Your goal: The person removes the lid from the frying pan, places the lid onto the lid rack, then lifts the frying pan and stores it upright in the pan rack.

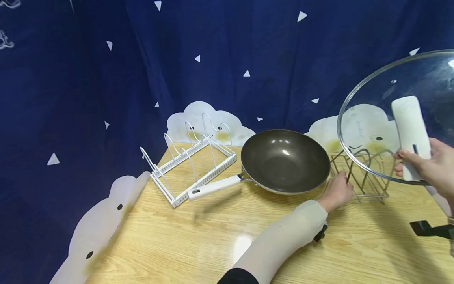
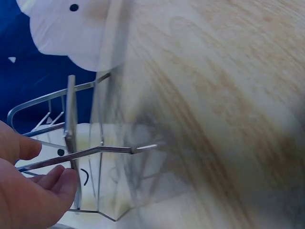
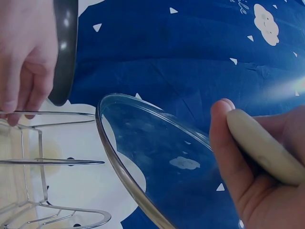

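My right hand (image 1: pixel 440 167) grips the long white handle (image 1: pixel 411 130) of a round glass pan lid (image 1: pixel 372 86). The lid is tilted up on edge in the air, and its lower rim overlaps the metal wire rack (image 1: pixel 370 195) in the head view. With thumb and fingers, my left hand (image 1: pixel 337 192) pinches a wire at the near left end of that rack, as the left wrist view shows with the hand (image 2: pixel 35 186) at the wire. Just left of it stands a dark-lined wok (image 1: pixel 285 161), its white handle (image 1: pixel 214 187) pointing left.
A white rack (image 1: pixel 209 177) with upright wire dividers stands on the wooden table (image 1: pixel 170 240) left of the wok, its near corner by the wok's handle. A dark blue curtain (image 1: pixel 220 47) with white cloud shapes hangs behind the table and along its left side.
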`<state>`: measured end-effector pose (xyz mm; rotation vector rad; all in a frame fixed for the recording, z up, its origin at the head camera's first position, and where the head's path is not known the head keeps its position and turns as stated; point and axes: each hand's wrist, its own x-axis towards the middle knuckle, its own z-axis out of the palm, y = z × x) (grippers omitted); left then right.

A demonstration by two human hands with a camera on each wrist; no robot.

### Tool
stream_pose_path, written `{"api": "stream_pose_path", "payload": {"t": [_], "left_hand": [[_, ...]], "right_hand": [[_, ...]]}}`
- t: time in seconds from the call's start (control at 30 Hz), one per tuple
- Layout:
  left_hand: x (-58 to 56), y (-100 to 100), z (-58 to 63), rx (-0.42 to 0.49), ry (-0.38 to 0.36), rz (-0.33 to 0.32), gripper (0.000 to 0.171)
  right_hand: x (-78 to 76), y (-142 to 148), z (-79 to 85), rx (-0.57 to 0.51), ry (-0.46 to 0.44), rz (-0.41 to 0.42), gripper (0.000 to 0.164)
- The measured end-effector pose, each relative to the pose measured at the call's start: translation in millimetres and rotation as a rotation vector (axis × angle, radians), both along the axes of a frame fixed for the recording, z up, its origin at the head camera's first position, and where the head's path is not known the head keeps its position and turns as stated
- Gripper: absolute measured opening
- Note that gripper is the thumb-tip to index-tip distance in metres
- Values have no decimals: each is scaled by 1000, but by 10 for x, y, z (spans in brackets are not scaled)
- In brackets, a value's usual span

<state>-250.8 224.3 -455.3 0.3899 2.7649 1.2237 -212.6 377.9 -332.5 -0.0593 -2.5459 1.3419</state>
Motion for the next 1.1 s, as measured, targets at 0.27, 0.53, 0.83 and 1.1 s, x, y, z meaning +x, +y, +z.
{"api": "stream_pose_path", "payload": {"t": [0.27,0.53,0.83,1.1], "left_hand": [[-38,24,-110,-5,86,17,19],[-73,49,-191,-81,196,56,5],[-55,97,-262,-73,225,92,4],[-59,94,-290,-136,252,88,7]], "right_hand": [[49,-49,61,-34,34,10,25],[85,-81,91,-6,0,-45,20],[97,-84,76,40,-6,-58,21],[87,-101,15,151,-122,-106,56]]}}
